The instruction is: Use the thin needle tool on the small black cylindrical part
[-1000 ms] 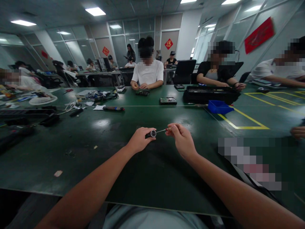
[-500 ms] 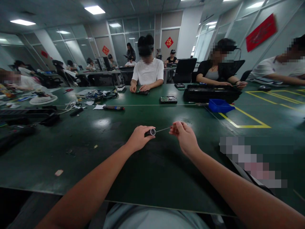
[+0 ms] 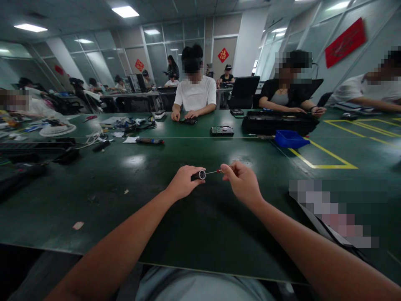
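Observation:
My left hand (image 3: 183, 182) is closed around a short dark cylinder with a silver-rimmed round end (image 3: 202, 174), which looks like a small flashlight. That end faces right and toward me. From the right, my right hand (image 3: 246, 182) pinches a thin screwdriver (image 3: 213, 172), its metal shaft pointing left and a bit of red showing at the fingertips. The shaft's tip meets the cylinder's round end; whether it is inside or only against the rim, I cannot tell. Both hands are above the green tabletop (image 3: 200, 234).
Beyond my hands lie a hard drive (image 3: 222, 131), a dark pen-like tool (image 3: 150, 141) and a blue bin (image 3: 291, 139) beside a long black case (image 3: 278, 123). Cables and parts (image 3: 131, 123) clutter the far left. A co-worker (image 3: 196, 94) sits opposite.
My right hand has turned slightly and its fingers have shifted, so more of the red part shows. My left hand keeps the cylinder almost still.

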Action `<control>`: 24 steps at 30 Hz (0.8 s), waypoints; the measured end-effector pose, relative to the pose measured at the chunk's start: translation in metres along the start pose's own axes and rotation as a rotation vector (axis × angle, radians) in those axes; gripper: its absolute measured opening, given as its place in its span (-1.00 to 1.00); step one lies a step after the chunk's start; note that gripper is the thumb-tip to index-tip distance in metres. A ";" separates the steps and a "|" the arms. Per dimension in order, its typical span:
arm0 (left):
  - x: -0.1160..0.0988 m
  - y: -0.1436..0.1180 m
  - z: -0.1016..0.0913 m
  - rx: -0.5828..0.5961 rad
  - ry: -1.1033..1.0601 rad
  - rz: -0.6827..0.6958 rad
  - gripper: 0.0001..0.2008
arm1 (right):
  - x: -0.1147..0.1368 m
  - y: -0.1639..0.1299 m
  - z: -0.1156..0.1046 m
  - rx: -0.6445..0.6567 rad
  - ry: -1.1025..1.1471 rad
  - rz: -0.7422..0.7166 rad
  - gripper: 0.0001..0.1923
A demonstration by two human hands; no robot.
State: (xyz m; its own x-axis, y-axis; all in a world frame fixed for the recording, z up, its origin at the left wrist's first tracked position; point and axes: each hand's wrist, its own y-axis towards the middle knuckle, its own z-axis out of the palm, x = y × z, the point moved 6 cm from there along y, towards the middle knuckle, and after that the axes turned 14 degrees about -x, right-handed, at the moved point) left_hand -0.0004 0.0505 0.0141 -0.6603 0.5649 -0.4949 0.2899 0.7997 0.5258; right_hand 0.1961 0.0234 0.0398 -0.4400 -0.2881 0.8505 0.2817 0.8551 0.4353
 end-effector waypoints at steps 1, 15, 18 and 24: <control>0.000 0.000 0.000 -0.001 0.000 -0.003 -0.60 | 0.002 0.000 -0.002 -0.007 -0.049 -0.019 -0.59; 0.002 -0.001 -0.002 0.004 0.006 -0.025 -0.62 | 0.009 -0.007 0.005 0.124 -0.035 -0.161 -0.70; 0.004 -0.001 -0.002 -0.002 -0.002 -0.019 -0.63 | 0.008 -0.006 0.005 0.129 -0.113 -0.130 -0.64; 0.003 -0.002 0.000 0.004 0.003 -0.015 -0.62 | 0.011 -0.008 0.007 0.142 -0.063 -0.165 -0.71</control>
State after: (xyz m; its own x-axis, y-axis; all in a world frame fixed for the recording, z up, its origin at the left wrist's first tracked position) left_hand -0.0035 0.0509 0.0118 -0.6667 0.5520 -0.5009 0.2824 0.8089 0.5156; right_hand 0.1825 0.0161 0.0438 -0.5240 -0.4050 0.7492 0.0804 0.8523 0.5169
